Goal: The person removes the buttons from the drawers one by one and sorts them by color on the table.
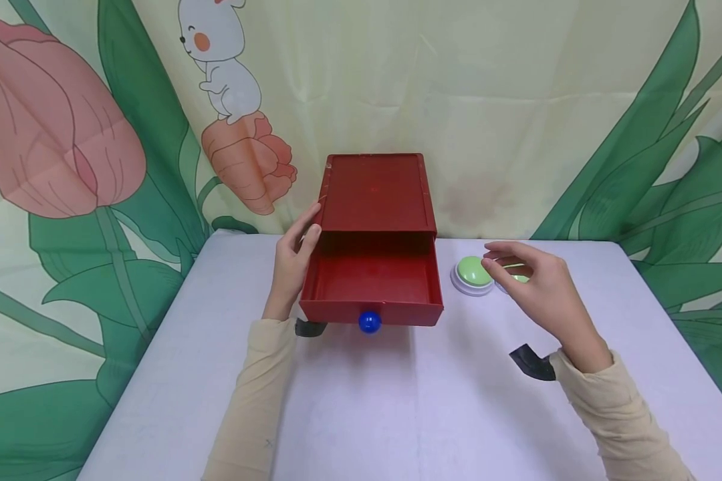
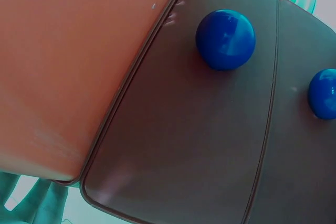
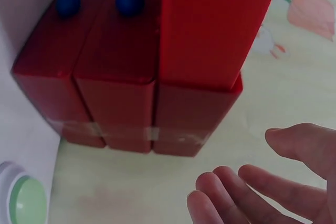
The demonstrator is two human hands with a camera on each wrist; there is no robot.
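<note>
Jutting toward six o'clock, the red drawer (image 1: 373, 284) lay at nine o'clock from the right hand (image 1: 538, 287), which hung empty, fingers loosely bent. Nearer, the left hand (image 1: 291, 264) rested extended fingers against the cabinet (image 1: 376, 194) at its nine-o'clock side, gripping nothing.

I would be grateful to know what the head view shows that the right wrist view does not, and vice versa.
Of these two, only the head view shows the left hand at the cabinet's side, the inside of the open top drawer, its blue knob and a second green button, partly hidden by the right hand.

Only the right wrist view shows two closed drawers with blue knobs.

Both show the right hand, the red cabinet with one drawer out, a green button and the printed cloth.
</note>
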